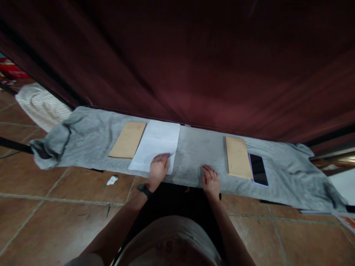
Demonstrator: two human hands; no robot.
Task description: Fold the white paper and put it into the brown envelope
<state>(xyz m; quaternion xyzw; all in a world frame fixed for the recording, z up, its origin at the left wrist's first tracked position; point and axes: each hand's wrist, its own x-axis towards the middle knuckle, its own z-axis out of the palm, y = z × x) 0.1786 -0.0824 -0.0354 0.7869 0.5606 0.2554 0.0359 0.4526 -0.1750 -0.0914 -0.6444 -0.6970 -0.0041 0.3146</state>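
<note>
On near side of cloth-covered bench (199, 151), hands apart: R hand (211, 181) loosely curled at edge, hold unclear; L hand (159, 168) on white paper (161, 138), near-R corner, pinch unclear. Press lightly, w/o creasing; don't shift adj. brown envelope (129, 140), L. Mind far edge, close to red drape (191, 81).

We note rectangular white paper (162, 136), lying flat on grey cloth-covered bench (201, 147), left of middle, reaching from back edge nearly to front edge.
</note>
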